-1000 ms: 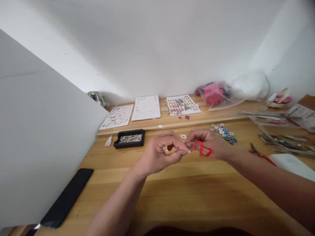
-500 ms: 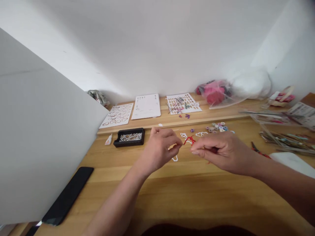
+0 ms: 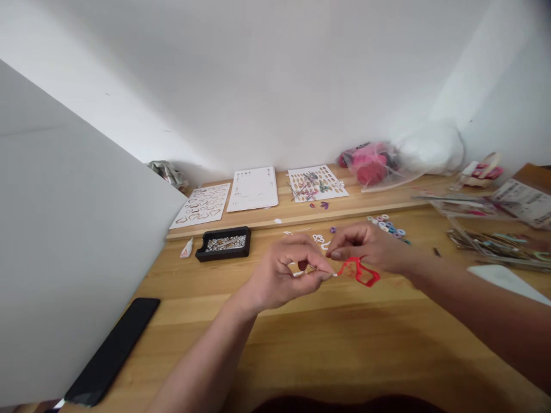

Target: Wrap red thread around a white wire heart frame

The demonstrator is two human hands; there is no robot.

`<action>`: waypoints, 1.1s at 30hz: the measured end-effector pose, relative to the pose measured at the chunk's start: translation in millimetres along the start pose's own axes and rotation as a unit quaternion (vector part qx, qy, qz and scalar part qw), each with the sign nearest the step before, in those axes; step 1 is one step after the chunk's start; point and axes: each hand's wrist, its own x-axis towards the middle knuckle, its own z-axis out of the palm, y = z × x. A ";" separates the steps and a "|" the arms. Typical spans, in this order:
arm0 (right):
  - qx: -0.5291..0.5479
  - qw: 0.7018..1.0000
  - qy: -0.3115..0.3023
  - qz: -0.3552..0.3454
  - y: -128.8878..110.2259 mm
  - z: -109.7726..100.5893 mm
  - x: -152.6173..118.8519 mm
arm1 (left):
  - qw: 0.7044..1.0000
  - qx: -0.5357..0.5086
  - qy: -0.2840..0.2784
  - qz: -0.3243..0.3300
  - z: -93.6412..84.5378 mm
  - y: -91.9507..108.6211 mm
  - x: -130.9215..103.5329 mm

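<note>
Centrally in the head view, the left hand point(image 3: 282, 274) pinches between thumb and forefinger the white tip of a red looped piece point(image 3: 365, 278), which hangs above the wooden table point(image 3: 301, 350), just below the right hand point(image 3: 372, 246). The right thumb and forefinger come close together; whether they grip anything cannot be told. Beyond the hands sit a black tray point(image 3: 224, 255), left, and small coloured rings point(image 3: 396, 233), right.
</note>
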 end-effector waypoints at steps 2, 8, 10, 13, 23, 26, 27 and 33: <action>0.017 1.000 0.008 0.024 11.1 12.5 -4.4 | 0.998 0.032 0.048 -0.006 -0.6 -3.9 1.0; -0.087 0.996 0.024 0.009 4.0 31.2 -27.4 | 0.966 0.224 0.125 -0.034 -4.2 -14.4 0.2; -0.152 0.987 0.036 -0.028 -7.6 26.6 -32.6 | 0.956 0.272 0.103 -0.036 -6.5 -13.8 -0.4; -0.253 0.959 0.056 -0.116 -27.3 15.2 -35.2 | 0.952 0.300 0.056 -0.034 -8.7 -11.0 -0.7; -0.267 0.953 -0.013 -0.139 -54.7 -13.3 -10.4 | 0.982 0.171 -0.084 -0.005 2.3 -1.8 -4.3; -0.147 0.987 -0.023 -0.055 -35.7 -14.9 -0.9 | 0.995 0.079 -0.057 0.008 2.4 0.9 -2.6; -0.103 0.994 -0.020 -0.036 -27.6 -12.6 0.8 | 0.998 0.052 -0.039 0.011 2.0 1.1 -1.7; -0.003 1.000 0.008 0.007 7.2 20.6 -8.1 | 0.994 0.066 0.084 -0.005 0.1 -7.8 1.0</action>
